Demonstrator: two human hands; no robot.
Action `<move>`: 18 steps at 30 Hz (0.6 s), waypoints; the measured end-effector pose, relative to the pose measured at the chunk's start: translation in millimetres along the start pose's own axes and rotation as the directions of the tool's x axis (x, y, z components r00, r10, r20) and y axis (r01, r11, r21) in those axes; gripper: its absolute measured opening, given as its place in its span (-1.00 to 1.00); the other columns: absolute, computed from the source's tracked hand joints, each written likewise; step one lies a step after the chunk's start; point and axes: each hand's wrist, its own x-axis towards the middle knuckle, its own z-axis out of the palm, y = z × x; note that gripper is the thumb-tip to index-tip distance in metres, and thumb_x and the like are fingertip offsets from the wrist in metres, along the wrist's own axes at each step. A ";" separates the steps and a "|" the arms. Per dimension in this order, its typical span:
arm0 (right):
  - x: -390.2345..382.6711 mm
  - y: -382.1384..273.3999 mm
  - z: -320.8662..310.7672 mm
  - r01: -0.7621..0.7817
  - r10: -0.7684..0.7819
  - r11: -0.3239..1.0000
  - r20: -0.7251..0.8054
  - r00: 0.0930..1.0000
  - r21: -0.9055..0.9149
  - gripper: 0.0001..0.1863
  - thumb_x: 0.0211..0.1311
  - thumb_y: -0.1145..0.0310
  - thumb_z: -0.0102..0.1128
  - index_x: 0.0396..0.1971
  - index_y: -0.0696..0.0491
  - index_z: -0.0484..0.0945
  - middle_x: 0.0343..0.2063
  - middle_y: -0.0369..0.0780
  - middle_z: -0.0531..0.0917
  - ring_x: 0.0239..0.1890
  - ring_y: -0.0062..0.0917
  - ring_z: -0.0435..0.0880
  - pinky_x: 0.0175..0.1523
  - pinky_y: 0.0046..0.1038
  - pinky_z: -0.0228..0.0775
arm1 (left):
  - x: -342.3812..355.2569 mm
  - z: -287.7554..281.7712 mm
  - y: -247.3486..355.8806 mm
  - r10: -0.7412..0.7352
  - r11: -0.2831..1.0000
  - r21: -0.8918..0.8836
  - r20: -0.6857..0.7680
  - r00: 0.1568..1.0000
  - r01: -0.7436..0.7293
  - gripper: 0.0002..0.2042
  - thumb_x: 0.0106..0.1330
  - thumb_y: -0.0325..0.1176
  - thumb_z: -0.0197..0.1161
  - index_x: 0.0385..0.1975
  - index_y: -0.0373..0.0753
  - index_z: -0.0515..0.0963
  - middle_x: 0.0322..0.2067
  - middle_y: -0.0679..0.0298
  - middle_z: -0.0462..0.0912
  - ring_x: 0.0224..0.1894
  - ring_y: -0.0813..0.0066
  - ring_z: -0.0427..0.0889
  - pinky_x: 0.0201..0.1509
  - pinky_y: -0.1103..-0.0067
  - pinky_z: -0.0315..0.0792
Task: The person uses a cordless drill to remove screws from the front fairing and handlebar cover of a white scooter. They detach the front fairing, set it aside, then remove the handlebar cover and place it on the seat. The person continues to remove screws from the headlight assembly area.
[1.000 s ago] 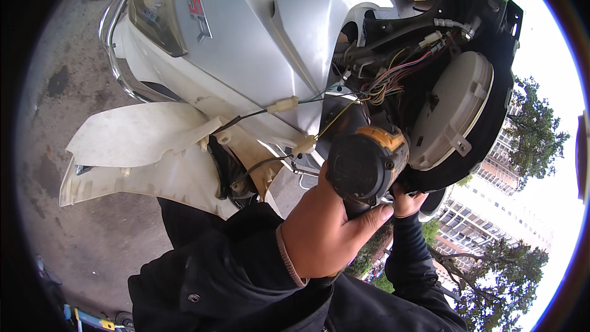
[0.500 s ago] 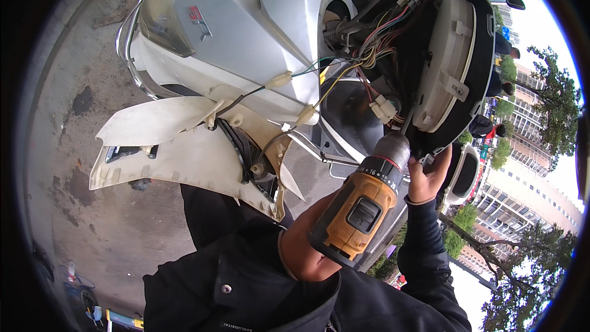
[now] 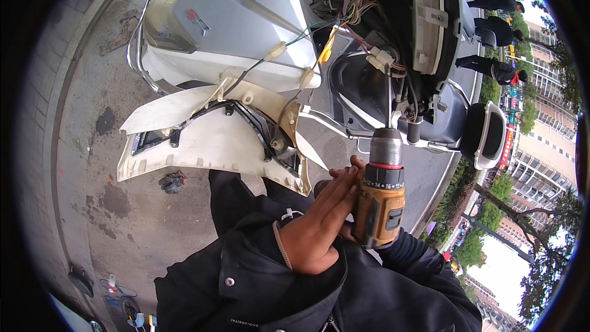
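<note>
A yellow-and-black cordless drill (image 3: pixel 382 209) with a grey chuck points away from me. Its long bit (image 3: pixel 388 95) reaches up beside a white wire connector (image 3: pixel 380 58). My left hand (image 3: pixel 313 227) lies along the drill's left side, fingers together; the drill's handle is hidden. Behind the tool, my right hand (image 3: pixel 347 232) shows only small parts of its fingers; its sleeve runs under the drill. In front is a silver-white scooter (image 3: pixel 246 31) with bundled wires (image 3: pixel 362 9) exposed beside its instrument housing (image 3: pixel 427 15). A removed cream panel (image 3: pixel 203 138) hangs by its cables.
A dark crumpled item (image 3: pixel 173 182) lies on the ground left of my legs. A dark-seated scooter (image 3: pixel 436 123) with a white-edged rear box (image 3: pixel 485 135) stands behind the wires. Several people (image 3: pixel 495 31) stand at the right. A curb (image 3: pixel 64 86) runs along the left.
The drill has swung upright and its bit has come away from the instrument housing. My right hand has left the housing and gone behind the drill. My view has shifted right.
</note>
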 end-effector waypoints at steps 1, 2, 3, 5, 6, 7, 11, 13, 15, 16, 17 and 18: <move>-2.5 -3.4 0.9 -0.059 0.057 0.998 -0.060 0.997 -0.028 -0.16 0.18 0.40 0.33 0.42 0.05 0.08 0.23 -0.10 0.42 0.25 -0.40 0.44 0.34 -0.36 0.28 | 2.0 -3.4 5.2 -0.037 0.998 0.051 0.042 0.998 0.035 -0.21 -0.07 -0.61 0.13 0.34 -0.44 0.17 0.41 -0.30 -0.04 0.47 -0.27 -0.02 0.49 0.13 0.01; -9.1 -7.4 1.0 -0.045 0.026 0.979 -0.095 0.995 -0.199 -0.20 0.21 0.43 0.29 0.41 0.07 0.09 0.21 -0.09 0.44 0.22 -0.43 0.46 0.33 -0.39 0.29 | 4.8 -7.4 8.5 -0.032 0.996 0.080 0.087 0.996 0.025 -0.29 -0.06 -0.61 0.13 0.26 -0.42 0.27 0.39 -0.27 0.04 0.45 -0.21 0.06 0.46 0.18 0.08; -14.5 -7.2 1.2 0.028 -0.073 0.923 -0.105 0.992 -0.383 -0.22 0.22 0.44 0.26 0.40 0.07 0.10 0.20 -0.12 0.44 0.21 -0.44 0.46 0.32 -0.40 0.29 | 7.9 -11.9 10.4 -0.028 0.994 0.107 0.131 0.991 0.014 -0.37 -0.05 -0.61 0.12 0.19 -0.40 0.38 0.37 -0.24 0.13 0.43 -0.15 0.14 0.42 0.22 0.15; -34.5 -5.3 -0.2 0.020 -0.094 0.868 -0.125 0.988 -0.495 -0.32 0.24 0.45 0.19 0.35 0.10 0.17 0.14 -0.12 0.47 0.16 -0.43 0.49 0.25 -0.41 0.36 | 19.0 -15.3 9.5 -0.059 0.992 0.118 0.067 0.996 0.051 -0.62 0.03 -0.62 0.10 -0.10 -0.36 0.60 0.09 -0.11 0.55 0.18 0.03 0.52 0.28 0.34 0.35; -46.2 -1.9 -1.2 -0.004 -0.059 0.898 -0.129 0.990 -0.439 -0.40 0.26 0.45 0.15 0.30 0.12 0.22 0.10 -0.09 0.49 0.12 -0.41 0.52 0.19 -0.42 0.43 | 24.9 -14.4 8.6 -0.211 0.977 -0.031 -0.057 0.976 0.209 -0.71 0.13 -0.62 0.09 -0.15 -0.37 0.61 -0.10 0.05 0.67 0.02 0.21 0.63 0.19 0.43 0.42; -57.9 2.1 -3.0 -0.021 -0.024 0.938 -0.124 0.992 -0.346 -0.47 0.28 0.45 0.11 0.26 0.14 0.28 0.05 -0.07 0.51 0.08 -0.39 0.55 0.12 -0.42 0.50 | 37.3 -13.0 1.2 -0.315 0.937 -0.203 -0.144 0.938 0.284 -0.76 0.25 -0.62 0.05 -0.13 -0.40 0.58 -0.16 0.14 0.69 -0.05 0.37 0.65 0.12 0.50 0.45; -98.4 25.9 -2.3 -0.138 0.090 0.962 -0.203 0.975 -0.238 -0.53 0.41 0.21 -0.05 0.18 0.18 0.36 -0.02 -0.04 0.55 -0.01 -0.29 0.60 0.10 -0.37 0.53 | 108.8 -4.7 -42.6 -0.439 0.878 -0.377 -0.384 0.812 0.295 -0.76 0.42 -0.46 0.15 0.00 -0.44 0.47 -0.14 0.09 0.68 -0.14 0.43 0.67 0.01 0.55 0.53; -112.1 37.0 1.5 -0.083 0.151 0.959 -0.244 0.958 0.271 -0.55 0.40 0.19 -0.03 0.14 0.18 0.40 -0.05 -0.05 0.58 -0.03 -0.29 0.63 0.09 -0.37 0.54 | 141.0 -0.3 -61.5 -0.413 0.891 -0.365 -0.401 0.818 0.270 -0.65 0.41 -0.38 0.22 0.09 -0.44 0.45 -0.11 0.13 0.65 -0.14 0.42 0.67 -0.03 0.57 0.53; -125.1 41.8 2.9 -0.142 0.017 0.936 -0.361 0.932 -0.322 -0.57 0.24 0.36 0.21 0.11 0.12 0.45 -0.10 -0.16 0.66 -0.07 -0.38 0.68 0.05 -0.40 0.56 | 168.5 6.9 -76.9 -0.361 0.900 -0.390 -0.415 0.835 0.195 -0.65 0.40 -0.35 0.25 0.03 -0.50 0.48 -0.08 0.10 0.67 -0.09 0.49 0.64 0.04 0.61 0.47; -129.4 43.2 3.6 -0.172 0.032 0.929 -0.391 0.920 -0.329 -0.57 0.21 0.39 0.24 0.09 0.10 0.46 -0.11 -0.19 0.67 -0.09 -0.41 0.69 0.03 -0.41 0.56 | 177.5 10.6 -83.1 -0.325 0.904 -0.398 -0.401 0.857 0.156 -0.65 0.41 -0.34 0.24 0.04 -0.49 0.48 -0.07 0.12 0.67 -0.10 0.51 0.63 0.02 0.62 0.45; -133.9 43.3 4.2 -0.188 0.054 0.942 -0.426 0.903 -0.279 -0.56 0.17 0.43 0.27 0.08 0.09 0.48 -0.13 -0.21 0.68 -0.12 -0.44 0.70 0.02 -0.42 0.57 | 183.9 14.8 -88.6 -0.350 0.889 -0.430 -0.408 0.843 0.160 -0.66 0.42 -0.33 0.24 0.03 -0.49 0.48 -0.09 0.15 0.67 -0.12 0.53 0.62 0.01 0.63 0.45; -136.3 43.2 4.4 -0.161 0.072 0.973 -0.443 0.894 -0.168 -0.57 0.18 0.46 0.25 0.07 0.09 0.46 -0.14 -0.21 0.67 -0.13 -0.46 0.69 0.01 -0.43 0.55 | 189.1 18.0 -93.6 -0.361 0.875 -0.462 -0.421 0.832 0.146 -0.66 0.43 -0.33 0.24 0.02 -0.48 0.49 -0.11 0.17 0.67 -0.14 0.55 0.61 0.00 0.63 0.44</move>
